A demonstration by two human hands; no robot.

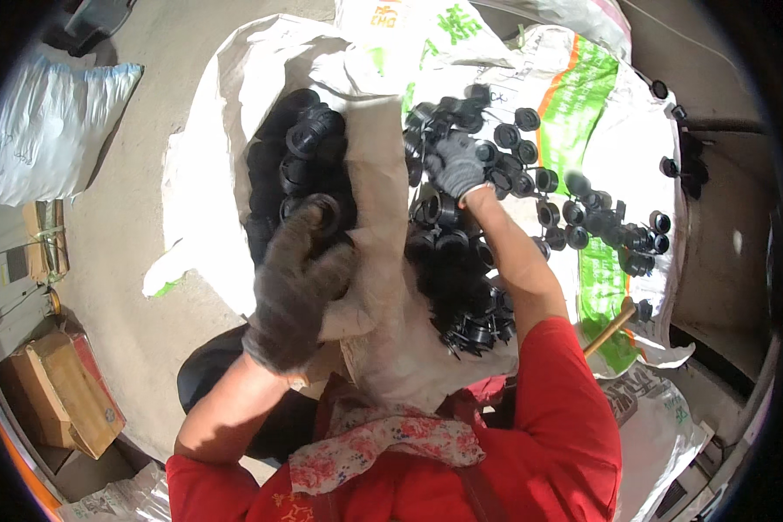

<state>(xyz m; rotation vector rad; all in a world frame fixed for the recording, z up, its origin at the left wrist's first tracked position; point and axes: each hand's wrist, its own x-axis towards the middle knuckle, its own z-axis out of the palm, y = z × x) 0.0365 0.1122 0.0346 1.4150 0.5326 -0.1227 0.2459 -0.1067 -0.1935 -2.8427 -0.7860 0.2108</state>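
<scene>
My left hand [294, 283], in a dark grey work glove, reaches over the mouth of a white woven sack [207, 174]. Its thumb stands apart from the fingers, and the fingertips are beside a black plastic ring [323, 214]. Several black round plastic parts [309, 130] lie stacked inside that sack. On the right, my right hand [457, 165], in a grey glove, reaches down among loose black ring-shaped parts [506, 136]; motion smears its fingers, and what they touch is unclear. Nearer to me, a dense heap of such parts [461, 278] lies on pale sacking.
Flattened white sacks with green and orange print [574, 96] lie under the loose parts. A wooden stick [611, 331] rests at the lower right. A full white sack [52, 130] and a cardboard box [73, 391] stand on the left. More black parts [692, 165] lie past the right edge.
</scene>
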